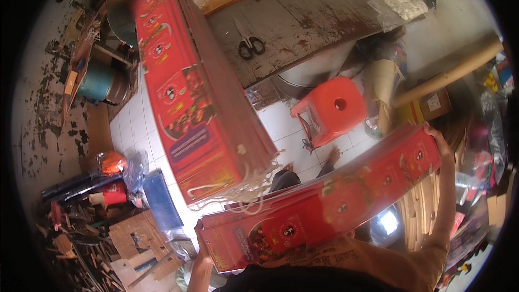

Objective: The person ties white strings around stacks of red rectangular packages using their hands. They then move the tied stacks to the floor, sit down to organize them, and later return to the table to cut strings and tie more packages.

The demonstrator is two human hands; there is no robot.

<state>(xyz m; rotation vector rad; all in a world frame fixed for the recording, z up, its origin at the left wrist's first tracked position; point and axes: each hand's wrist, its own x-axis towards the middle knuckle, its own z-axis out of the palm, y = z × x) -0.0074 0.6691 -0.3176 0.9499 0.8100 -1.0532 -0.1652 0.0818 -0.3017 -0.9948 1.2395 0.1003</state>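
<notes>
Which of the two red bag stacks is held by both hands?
The lower red stack, gripped at its ends by left hand and right hand; the upper stack is not.

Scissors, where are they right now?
In the head view the black-handled scissors lie flat on the worn wooden table, upper middle, just right of the tall stack of red flattened bags.

Between my hands the flat red bag stack (324, 205) fills the space. Just above it, another tall red stack (194, 103) blocks the way forward. Beyond my right hand (439, 139), white floor tiles (281, 124) lie open around the orange stool (330, 109).
</notes>
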